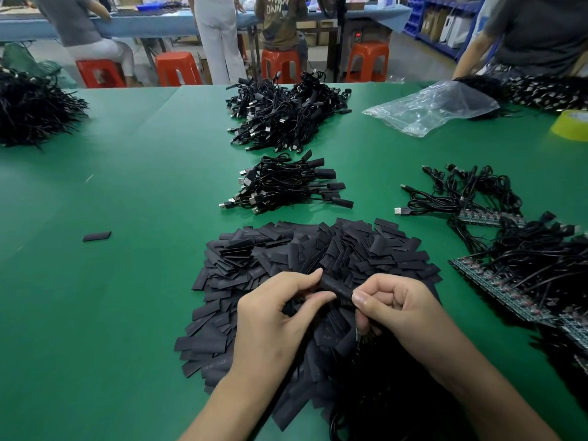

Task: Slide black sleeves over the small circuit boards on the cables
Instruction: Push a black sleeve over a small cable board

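Here we are over the green table (143, 186), and both hands are in close together above the pile of loose sleeves (318, 249). The left hand (276, 316) pinches one end of a black sleeve (337, 286) between thumb and forefinger. The right hand (404, 310), fingers curled in, nips the other end. So both hands are clamped on that one sleeve, held just above the near side of the pile. Whether a board is inside it we cannot tell; the fingers hide the openings. Dark cable (381, 393) lies under the right wrist, at the near edge.

Beyond the pile sits a small bundle of sleeved cables (283, 183), plugs pointing left and sleeved ends pointing right. Farther back is a bigger heap of sleeved cables (283, 113). Off to the right we see bare cables (471, 198) with their circuit boards (496, 281) lined up in strips, uncovered. One stray sleeve (97, 236) lies alone on the left, well apart from the pile.

At the far right there is a crumpled clear plastic bag (436, 106) and a yellow tape roll (572, 124). Another dark heap of cables (31, 109) sits at the far left. Past the table stand red stools (178, 70), with people at a blue bench (152, 23).
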Demonstrator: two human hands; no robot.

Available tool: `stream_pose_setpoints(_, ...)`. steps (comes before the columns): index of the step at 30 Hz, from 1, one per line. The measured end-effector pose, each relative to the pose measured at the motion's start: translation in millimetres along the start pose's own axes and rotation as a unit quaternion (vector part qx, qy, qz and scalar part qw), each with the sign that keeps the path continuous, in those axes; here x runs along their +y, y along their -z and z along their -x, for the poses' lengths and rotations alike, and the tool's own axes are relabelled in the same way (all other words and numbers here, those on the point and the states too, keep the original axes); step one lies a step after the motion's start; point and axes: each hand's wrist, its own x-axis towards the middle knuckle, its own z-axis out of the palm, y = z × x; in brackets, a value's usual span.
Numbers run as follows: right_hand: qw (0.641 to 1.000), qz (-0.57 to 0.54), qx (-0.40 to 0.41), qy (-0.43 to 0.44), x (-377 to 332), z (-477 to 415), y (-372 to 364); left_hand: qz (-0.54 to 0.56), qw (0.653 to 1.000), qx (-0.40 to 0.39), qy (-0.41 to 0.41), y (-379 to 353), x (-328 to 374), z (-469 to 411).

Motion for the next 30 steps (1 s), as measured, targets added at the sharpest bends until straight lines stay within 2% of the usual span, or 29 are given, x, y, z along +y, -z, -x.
stream_pose_setpoints(7, 1.0, -0.004, 0.012, 0.003, 0.1, 0.4, 0.9, 0.021, 0.999, -0.032, 0.0, -0.8, 1.8, -2.4)
stream_pose_setpoints(11, 0.995, -0.086, 0.054, 0.005, -3.2, -1.3, 5.5, -0.006, 0.997, -0.074, 0.02, -0.4, 7.3, -2.1)
stream_pose_setpoints(14, 0.952, -0.297, 0.078, -0.022, -6.3, -3.4, 6.9, -0.041, 0.993, -0.103, 0.026, -2.3, 13.8, 0.1)
stream_pose_setpoints(17, 0.904, -0.412, 0.112, -0.034, -7.9, -5.7, 3.1, -0.057, 0.988, -0.147, 0.005, -8.5, 26.7, 1.5)
stream_pose_setpoints(21, 0.868, -0.47, 0.15, -0.049, -9.1, -10.1, -2.2, -0.066, 0.973, -0.22, -0.019, -23.6, 45.2, 6.2)
stream_pose_setpoints(25, 0.84, -0.511, 0.179, -0.033, -6.0, -13.8, 3.3, -0.051, 0.968, -0.244, 0.03, -32.5, 55.6, 5.1)
stream_pose_setpoints(30, 0.838, -0.505, 0.208, 0.018, -4.0, -14.7, 4.0, 0.003, 0.961, -0.267, 0.07, -34.4, 64.7, 0.2)
